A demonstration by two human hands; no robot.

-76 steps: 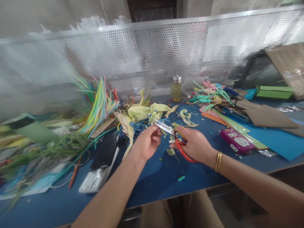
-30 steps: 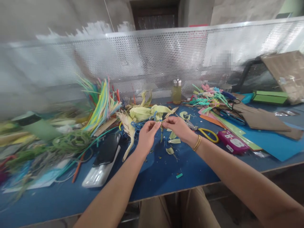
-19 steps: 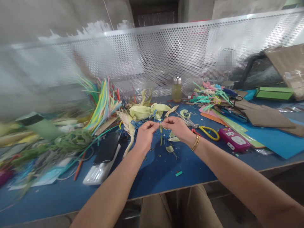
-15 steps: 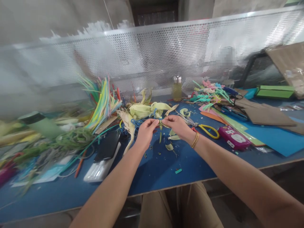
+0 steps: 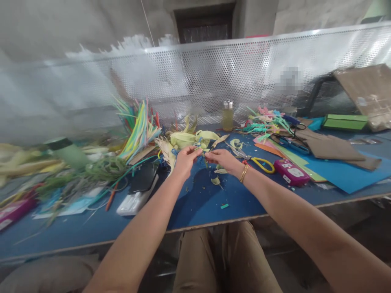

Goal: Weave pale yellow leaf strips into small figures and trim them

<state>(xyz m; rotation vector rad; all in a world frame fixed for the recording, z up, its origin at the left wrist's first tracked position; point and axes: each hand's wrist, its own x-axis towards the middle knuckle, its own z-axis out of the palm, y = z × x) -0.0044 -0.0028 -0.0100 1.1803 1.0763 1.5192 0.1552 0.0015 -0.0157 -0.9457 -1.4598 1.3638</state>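
Green husk strip (image 5: 205, 163) hangs over the blue table (image 5: 195, 209) between your left hand (image 5: 185, 160) and right hand (image 5: 225, 160), each pinched closed at its top, long axis downward, neither hand nearer.

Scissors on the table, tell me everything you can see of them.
The scissors lie on the blue tabletop, just right of the right grip and not held. Their silvery, metal-looking blades point away and to the left; how far they are spread is unclear. One yellow handle loop shows fully, while a bit of red handle shows beside the right wrist.
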